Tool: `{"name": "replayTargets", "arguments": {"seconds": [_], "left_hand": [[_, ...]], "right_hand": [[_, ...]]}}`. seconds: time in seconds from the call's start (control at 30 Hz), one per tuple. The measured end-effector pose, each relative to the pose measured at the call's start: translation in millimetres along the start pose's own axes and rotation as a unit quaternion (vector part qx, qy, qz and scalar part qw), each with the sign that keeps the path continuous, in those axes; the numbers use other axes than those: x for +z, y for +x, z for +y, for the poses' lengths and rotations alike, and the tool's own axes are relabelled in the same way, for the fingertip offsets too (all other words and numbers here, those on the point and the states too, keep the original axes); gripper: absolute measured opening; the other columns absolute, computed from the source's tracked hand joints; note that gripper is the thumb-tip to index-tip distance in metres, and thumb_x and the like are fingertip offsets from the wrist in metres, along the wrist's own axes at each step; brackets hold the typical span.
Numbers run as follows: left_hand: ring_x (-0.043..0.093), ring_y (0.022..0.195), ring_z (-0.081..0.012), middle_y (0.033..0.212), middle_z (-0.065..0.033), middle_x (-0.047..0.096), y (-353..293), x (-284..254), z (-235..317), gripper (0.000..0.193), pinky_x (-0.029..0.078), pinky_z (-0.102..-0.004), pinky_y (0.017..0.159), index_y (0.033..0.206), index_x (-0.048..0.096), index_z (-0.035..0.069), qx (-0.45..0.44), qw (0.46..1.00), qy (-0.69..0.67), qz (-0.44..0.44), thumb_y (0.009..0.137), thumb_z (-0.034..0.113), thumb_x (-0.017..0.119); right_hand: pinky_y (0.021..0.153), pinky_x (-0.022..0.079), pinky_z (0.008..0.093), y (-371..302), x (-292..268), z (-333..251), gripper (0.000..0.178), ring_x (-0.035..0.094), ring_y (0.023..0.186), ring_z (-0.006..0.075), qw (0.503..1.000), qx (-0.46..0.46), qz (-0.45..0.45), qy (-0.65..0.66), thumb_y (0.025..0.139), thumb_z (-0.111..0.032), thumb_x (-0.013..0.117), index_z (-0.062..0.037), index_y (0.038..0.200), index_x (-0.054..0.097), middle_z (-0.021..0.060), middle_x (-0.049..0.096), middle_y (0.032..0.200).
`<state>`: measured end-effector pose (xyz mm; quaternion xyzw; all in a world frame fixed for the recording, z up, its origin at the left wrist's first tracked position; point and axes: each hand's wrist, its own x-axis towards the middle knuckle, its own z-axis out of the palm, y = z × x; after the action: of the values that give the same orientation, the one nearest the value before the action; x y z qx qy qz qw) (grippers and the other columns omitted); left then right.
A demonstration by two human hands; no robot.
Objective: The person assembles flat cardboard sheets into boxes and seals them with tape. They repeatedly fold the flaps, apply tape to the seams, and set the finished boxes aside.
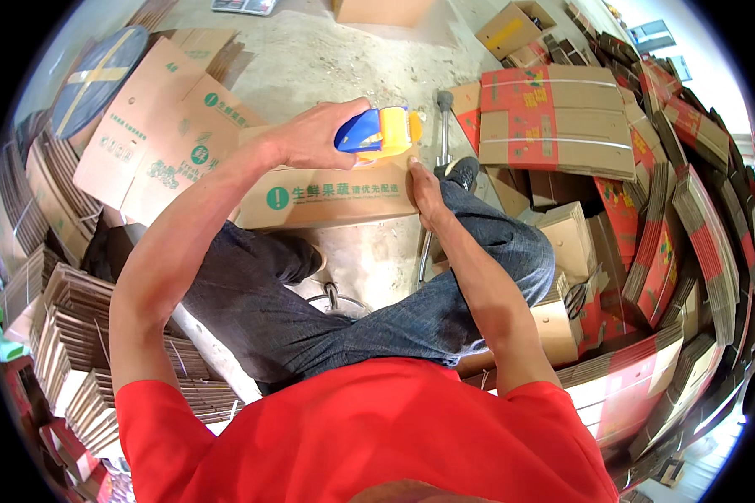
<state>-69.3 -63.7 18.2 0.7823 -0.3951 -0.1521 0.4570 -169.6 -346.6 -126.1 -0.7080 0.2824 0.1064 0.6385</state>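
Observation:
A brown cardboard box (344,201) with green print lies across between my knees, its long side toward me. My left hand (320,134) is closed around a blue and yellow tape dispenser (382,134), which sits at the box's top near its right end. My right hand (426,194) grips the right end of the box, thumb on the upper corner; its other fingers are partly hidden. Whether tape runs from the dispenser onto the cardboard I cannot make out.
Flattened printed cartons (155,138) lean at the left, beside a blue round lid (101,80) with tape across it. Bundled red-and-brown cardboard (554,117) is piled at the right, near a metal pole (444,126). Scissors (575,299) rest among the right-hand boxes.

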Motion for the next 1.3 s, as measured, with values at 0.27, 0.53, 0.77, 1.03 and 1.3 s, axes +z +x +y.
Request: {"name": "replayTargets", "arguments": {"seconds": [0.27, 0.53, 0.77, 1.03, 1.3], "left_hand": [[0.063, 0.090, -0.0410, 0.097, -0.0214, 0.066, 2, 1, -12, 0.051, 0.050, -0.0458, 0.080, 0.112, 0.052, 0.004, -0.009, 0.999, -0.007, -0.042, 0.075, 0.027, 0.077], [0.064, 0.098, -0.0461, 0.101, -0.0236, 0.066, 6, 10, 3, 0.056, 0.051, -0.0519, 0.085, 0.118, 0.049, 0.004, 0.019, 0.992, 0.114, -0.047, 0.078, 0.028, 0.079], [0.065, 0.100, -0.0446, 0.103, -0.0231, 0.068, 10, 16, 16, 0.055, 0.052, -0.0518, 0.085, 0.118, 0.051, 0.004, 0.000, 0.987, 0.151, -0.054, 0.077, 0.029, 0.078], [0.067, 0.096, -0.0423, 0.099, -0.0203, 0.070, 15, 20, 20, 0.054, 0.053, -0.0509, 0.082, 0.116, 0.053, 0.004, 0.015, 0.983, 0.178, -0.043, 0.078, 0.033, 0.078], [0.065, 0.090, -0.0413, 0.096, -0.0199, 0.066, 14, 20, 20, 0.046, 0.052, -0.0478, 0.077, 0.109, 0.055, 0.006, 0.013, 0.986, 0.163, -0.041, 0.085, 0.037, 0.078]], "right_hand": [[0.057, 0.031, 0.0258, -17, 3, -23, 0.041, 0.038, 0.063, 0.0054, 1.000, 0.008, -0.008, 0.004, 0.106, -0.048, 0.054, -0.0097, 0.092, 0.062, -0.0061, 0.046, 0.072], [0.079, 0.048, 0.0346, 20, -6, 22, 0.060, 0.061, 0.084, 0.0203, 0.942, -0.234, 0.163, -0.179, 0.107, -0.053, 0.046, 0.0023, 0.114, 0.067, 0.0077, 0.067, 0.089], [0.098, 0.044, 0.0387, -42, -11, -68, 0.084, 0.059, 0.107, 0.0241, 0.981, -0.178, -0.003, -0.083, 0.108, -0.065, 0.021, 0.0044, 0.117, 0.068, 0.0118, 0.069, 0.106], [0.089, 0.039, 0.0327, -57, 7, -86, 0.075, 0.049, 0.095, 0.0154, 0.991, -0.121, -0.059, 0.013, 0.110, -0.063, 0.022, -0.0037, 0.111, 0.068, 0.0040, 0.061, 0.099], [0.081, 0.040, 0.0306, -65, 13, -94, 0.046, 0.047, 0.084, 0.0117, 0.987, -0.130, -0.084, 0.040, 0.113, -0.041, 0.037, -0.0069, 0.105, 0.067, -0.0011, 0.059, 0.090]]}}
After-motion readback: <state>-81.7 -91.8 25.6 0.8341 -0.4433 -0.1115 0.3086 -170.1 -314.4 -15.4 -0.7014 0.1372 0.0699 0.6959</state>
